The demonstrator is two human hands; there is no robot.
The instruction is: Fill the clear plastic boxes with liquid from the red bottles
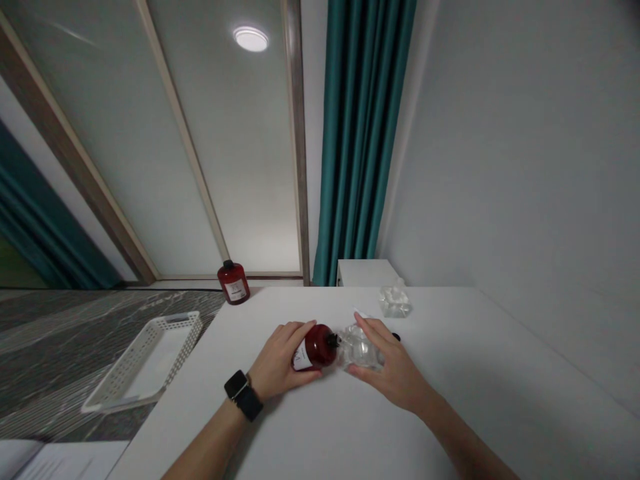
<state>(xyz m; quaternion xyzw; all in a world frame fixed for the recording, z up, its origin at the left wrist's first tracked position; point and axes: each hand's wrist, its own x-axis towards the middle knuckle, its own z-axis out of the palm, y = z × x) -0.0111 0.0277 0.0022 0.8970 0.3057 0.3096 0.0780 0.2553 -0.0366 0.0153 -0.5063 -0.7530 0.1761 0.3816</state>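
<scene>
My left hand (283, 360) wraps around a dark red bottle (320, 347) with a white label. The bottle lies tilted over the table, its black neck pointing right. In my right hand (387, 363) is a clear glass or plastic bottle (363, 348), gripped between thumb and fingers, and its left end meets the black neck of the red bottle. A small black piece (397, 337) shows just beyond my right fingers; what it belongs to is hidden. A black watch (243, 395) sits on my left wrist.
Another red bottle (234, 283) with a black top stands at the table's far left corner. A clear container (395, 302) rests near the back edge of the white table (310, 427). To the left are a white perforated basket (147, 363) and open paper pages (75, 460).
</scene>
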